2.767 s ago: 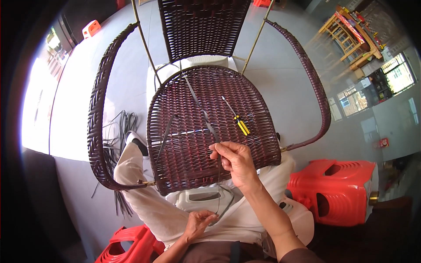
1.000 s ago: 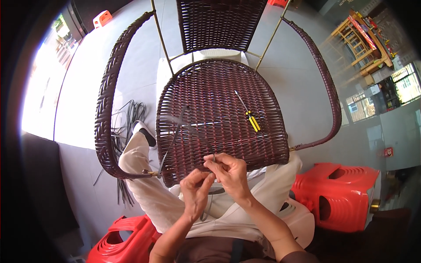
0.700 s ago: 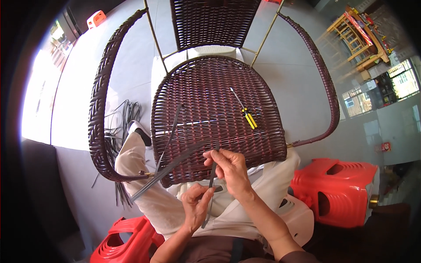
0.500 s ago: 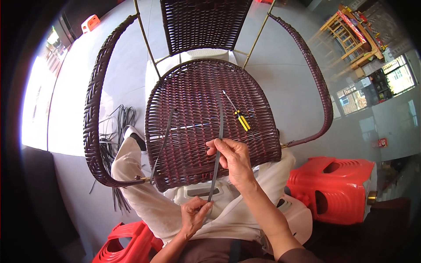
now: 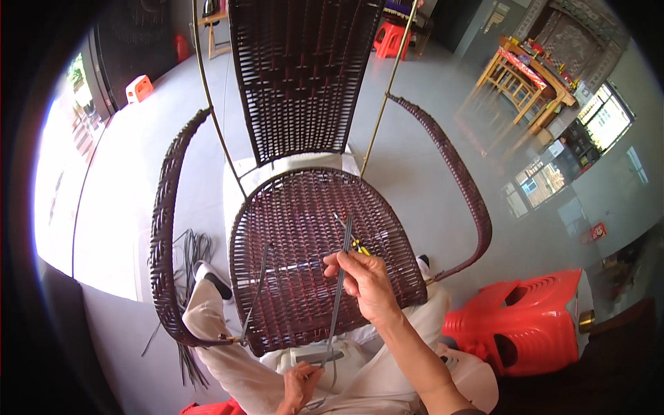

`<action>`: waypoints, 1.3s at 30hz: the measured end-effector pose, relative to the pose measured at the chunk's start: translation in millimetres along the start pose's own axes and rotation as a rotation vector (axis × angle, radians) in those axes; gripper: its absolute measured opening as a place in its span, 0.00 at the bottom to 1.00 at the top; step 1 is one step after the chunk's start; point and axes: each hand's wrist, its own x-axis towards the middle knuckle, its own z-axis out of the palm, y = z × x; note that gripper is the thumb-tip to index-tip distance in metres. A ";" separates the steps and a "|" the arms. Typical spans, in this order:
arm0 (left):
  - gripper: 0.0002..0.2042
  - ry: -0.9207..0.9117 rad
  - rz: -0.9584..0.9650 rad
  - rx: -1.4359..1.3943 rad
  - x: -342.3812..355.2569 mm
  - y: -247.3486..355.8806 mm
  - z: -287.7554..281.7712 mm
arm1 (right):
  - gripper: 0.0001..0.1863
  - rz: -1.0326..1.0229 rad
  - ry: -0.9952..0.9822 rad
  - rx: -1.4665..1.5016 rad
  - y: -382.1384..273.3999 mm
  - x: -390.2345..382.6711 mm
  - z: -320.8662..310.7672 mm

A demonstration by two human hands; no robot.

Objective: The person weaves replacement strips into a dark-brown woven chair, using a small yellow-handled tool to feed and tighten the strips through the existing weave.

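A dark brown woven armchair stands before me, its seat [image 5: 297, 200] over my knees. My right hand [image 5: 366, 282] is above the seat, pinching a flat dark grey strip [image 5: 335, 318] between thumb and fingers, with the strip's upper end pointing up past it. Lower down, near my lap, my left hand [image 5: 300, 384] grips the same strip, and a loop of it hangs beside the fingers. On the seat lies a screwdriver [image 5: 360, 247] with a yellow and black handle, partly hidden behind strip and hand. Another thin strip [image 5: 262, 277] rises from the weave at left.
Woven armrests [image 5: 164, 228] curve out on both sides of the seat, and the backrest [image 5: 297, 83] stands beyond. Loose strips [image 5: 197, 250] lie on the floor at left. A red plastic stool [image 5: 526, 321] is tipped over at right. Farther off stands a wooden table [image 5: 532, 79].
The view has tilted up, showing more of the backrest and room. My left hand has gone lower along the strip; my right hand still pinches it and now overlaps the screwdriver.
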 end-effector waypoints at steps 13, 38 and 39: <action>0.12 0.142 0.125 -0.601 76.9 138.5 -97.2 | 0.13 0.292 -0.206 0.196 12.5 -30.2 26.4; 0.05 0.465 0.068 -0.921 123.7 119.5 -123.6 | 0.07 -0.971 -0.255 -1.159 100.2 77.1 45.7; 0.06 0.467 0.069 -0.898 127.8 118.3 -124.8 | 0.07 -1.005 -0.293 -1.226 108.4 70.0 42.0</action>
